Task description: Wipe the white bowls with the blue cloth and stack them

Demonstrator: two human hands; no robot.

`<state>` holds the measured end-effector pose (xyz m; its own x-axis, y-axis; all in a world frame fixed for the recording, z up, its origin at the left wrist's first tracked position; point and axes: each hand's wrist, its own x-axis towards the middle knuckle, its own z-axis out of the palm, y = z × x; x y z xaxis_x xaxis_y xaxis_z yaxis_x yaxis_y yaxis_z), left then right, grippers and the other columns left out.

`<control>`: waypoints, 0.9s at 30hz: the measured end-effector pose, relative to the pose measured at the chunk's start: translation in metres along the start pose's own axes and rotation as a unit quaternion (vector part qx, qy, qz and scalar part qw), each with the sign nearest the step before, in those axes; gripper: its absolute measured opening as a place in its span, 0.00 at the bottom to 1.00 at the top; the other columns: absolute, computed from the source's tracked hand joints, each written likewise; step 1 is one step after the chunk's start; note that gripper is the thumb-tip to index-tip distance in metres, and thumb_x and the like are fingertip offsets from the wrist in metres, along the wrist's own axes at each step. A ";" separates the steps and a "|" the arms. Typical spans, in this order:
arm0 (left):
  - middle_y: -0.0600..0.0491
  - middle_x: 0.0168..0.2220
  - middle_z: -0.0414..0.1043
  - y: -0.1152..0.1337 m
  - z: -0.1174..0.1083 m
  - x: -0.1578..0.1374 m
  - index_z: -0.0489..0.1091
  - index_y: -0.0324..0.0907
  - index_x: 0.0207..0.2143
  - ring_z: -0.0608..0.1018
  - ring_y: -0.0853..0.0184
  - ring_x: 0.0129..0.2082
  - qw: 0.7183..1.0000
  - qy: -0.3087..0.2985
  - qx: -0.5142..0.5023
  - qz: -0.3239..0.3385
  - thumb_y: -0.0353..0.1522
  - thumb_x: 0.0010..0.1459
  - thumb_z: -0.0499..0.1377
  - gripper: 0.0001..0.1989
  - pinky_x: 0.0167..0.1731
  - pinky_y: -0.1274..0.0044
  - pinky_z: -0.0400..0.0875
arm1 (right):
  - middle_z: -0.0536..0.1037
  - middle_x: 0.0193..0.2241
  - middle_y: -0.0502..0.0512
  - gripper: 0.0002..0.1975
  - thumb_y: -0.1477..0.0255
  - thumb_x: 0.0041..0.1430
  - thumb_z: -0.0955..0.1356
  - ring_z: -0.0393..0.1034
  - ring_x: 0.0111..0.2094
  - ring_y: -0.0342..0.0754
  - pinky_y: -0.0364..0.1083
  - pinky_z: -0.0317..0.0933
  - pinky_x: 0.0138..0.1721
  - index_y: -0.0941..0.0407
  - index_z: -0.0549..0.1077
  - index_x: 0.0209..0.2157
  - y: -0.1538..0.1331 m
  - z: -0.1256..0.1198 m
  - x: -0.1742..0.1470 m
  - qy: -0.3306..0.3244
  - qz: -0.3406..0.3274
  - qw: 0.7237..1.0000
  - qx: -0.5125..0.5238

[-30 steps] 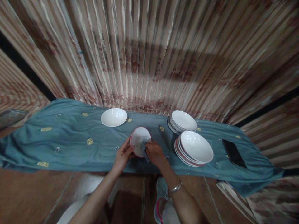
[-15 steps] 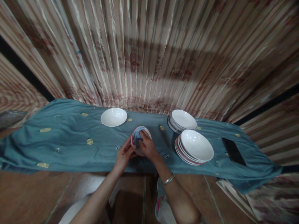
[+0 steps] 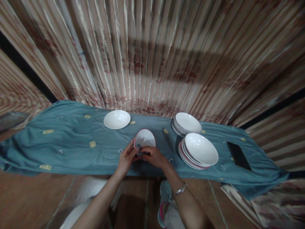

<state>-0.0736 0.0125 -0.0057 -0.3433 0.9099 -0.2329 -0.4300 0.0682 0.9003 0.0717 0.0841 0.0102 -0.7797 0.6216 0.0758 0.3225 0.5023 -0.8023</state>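
Note:
A white bowl with a red rim [image 3: 145,137] is tilted toward me near the table's front edge. My left hand [image 3: 127,158] grips its left side, thumb at the near rim. In my right hand [image 3: 153,156] is a bunched blue-grey cloth [image 3: 140,152], pinched at the near rim of the bowl. Most of the cloth is hidden by the fingers. To the right stands a stack of bowls [image 3: 201,149], a white one on top and red rims below. Behind it is a stack of dark-rimmed white plates or shallow bowls [image 3: 187,123].
A single white shallow bowl [image 3: 117,119] sits at the back left. On the right lies a black phone [image 3: 238,156]. The table wears a wrinkled green-blue cloth with yellow prints [image 3: 73,143]. A pleated curtain [image 3: 152,63] hangs right behind it.
My right hand has drawn the cloth from inside the bowl to its near rim, so the white interior now shows. My left hand keeps its hold on the bowl.

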 end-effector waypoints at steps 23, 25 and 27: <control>0.50 0.39 0.75 -0.005 0.001 0.001 0.64 0.44 0.58 0.77 0.61 0.37 1.000 -0.006 -0.008 0.000 0.41 0.40 0.69 0.41 0.33 0.67 0.78 | 0.67 0.56 0.63 0.19 0.77 0.58 0.61 0.58 0.58 0.53 0.52 0.53 0.60 0.59 0.69 0.51 0.036 0.004 0.029 0.284 0.062 0.949 -0.123; 0.50 0.38 0.76 -0.005 0.001 0.001 0.64 0.44 0.58 0.77 0.61 0.37 1.000 -0.012 -0.004 0.003 0.41 0.41 0.69 0.41 0.34 0.68 0.78 | 0.62 0.60 0.61 0.21 0.75 0.59 0.61 0.55 0.61 0.53 0.53 0.50 0.62 0.58 0.67 0.54 0.035 0.013 0.033 0.290 0.032 0.954 -0.068; 0.50 0.39 0.76 -0.005 0.001 0.001 0.64 0.45 0.58 0.77 0.61 0.36 1.000 -0.018 0.001 0.007 0.42 0.41 0.69 0.40 0.34 0.68 0.78 | 0.59 0.62 0.60 0.22 0.73 0.60 0.61 0.52 0.63 0.52 0.54 0.48 0.63 0.57 0.65 0.56 0.032 0.023 0.034 0.274 0.006 0.962 -0.018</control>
<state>-0.0713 0.0134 -0.0098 -0.3180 0.9252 -0.2070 -0.4243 0.0563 0.9038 0.0430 0.1077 -0.0264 -0.3800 0.8454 0.3753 0.3560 0.5082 -0.7842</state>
